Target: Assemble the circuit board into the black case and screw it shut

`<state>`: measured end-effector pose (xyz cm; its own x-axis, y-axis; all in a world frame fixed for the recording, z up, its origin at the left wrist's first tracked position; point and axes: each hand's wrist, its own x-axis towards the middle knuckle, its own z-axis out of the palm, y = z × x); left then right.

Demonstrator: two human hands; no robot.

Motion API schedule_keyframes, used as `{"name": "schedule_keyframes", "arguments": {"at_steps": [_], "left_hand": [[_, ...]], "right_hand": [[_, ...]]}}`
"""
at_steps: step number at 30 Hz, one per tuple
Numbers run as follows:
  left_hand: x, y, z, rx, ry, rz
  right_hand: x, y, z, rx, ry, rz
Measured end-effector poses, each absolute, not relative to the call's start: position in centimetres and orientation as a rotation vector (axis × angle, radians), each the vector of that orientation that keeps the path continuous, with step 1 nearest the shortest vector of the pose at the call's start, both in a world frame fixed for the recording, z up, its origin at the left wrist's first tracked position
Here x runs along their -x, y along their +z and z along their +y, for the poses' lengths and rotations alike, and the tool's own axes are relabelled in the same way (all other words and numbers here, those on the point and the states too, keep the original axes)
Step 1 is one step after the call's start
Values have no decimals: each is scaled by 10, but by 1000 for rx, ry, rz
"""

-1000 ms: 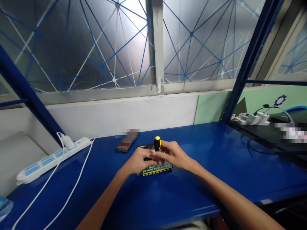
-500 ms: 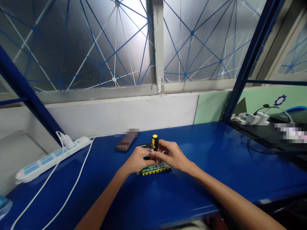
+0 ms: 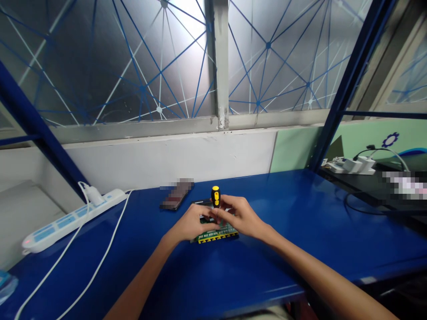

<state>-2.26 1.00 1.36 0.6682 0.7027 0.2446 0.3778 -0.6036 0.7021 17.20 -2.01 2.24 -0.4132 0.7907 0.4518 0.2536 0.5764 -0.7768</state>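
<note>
A screwdriver [image 3: 215, 195] with a black and yellow handle stands nearly upright over a green circuit board [image 3: 211, 234]. My right hand [image 3: 240, 214] has its fingers closed round the lower handle and the shaft. From the other side, my left hand [image 3: 191, 222] curves in, its fingertips and thumb bent toward the shaft, low over the board. What those left fingertips pinch is hidden between the hands. Along its near side the board has a notched yellow edge, and it lies flat on the blue table [image 3: 213, 275]. The screwdriver's tip is out of sight.
Behind my left hand lies a dark phone [image 3: 177, 194], partly blurred out. A white power strip [image 3: 75, 218] with a plug and white cables runs along the left. On the right, another power strip [image 3: 350, 165] sits on a black surface. A window wall closes off the back.
The screwdriver's handle has turned, so its yellow marks now face me more. My right fingers have shifted slightly round it. Board and phone lie where they were.
</note>
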Motion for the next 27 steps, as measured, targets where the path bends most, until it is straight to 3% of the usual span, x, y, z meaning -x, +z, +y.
{"name": "schedule_keyframes", "arguments": {"at_steps": [27], "left_hand": [[24, 17, 8, -2252, 666, 803]], "right_hand": [[-168, 9, -16, 888, 680, -1854]]}}
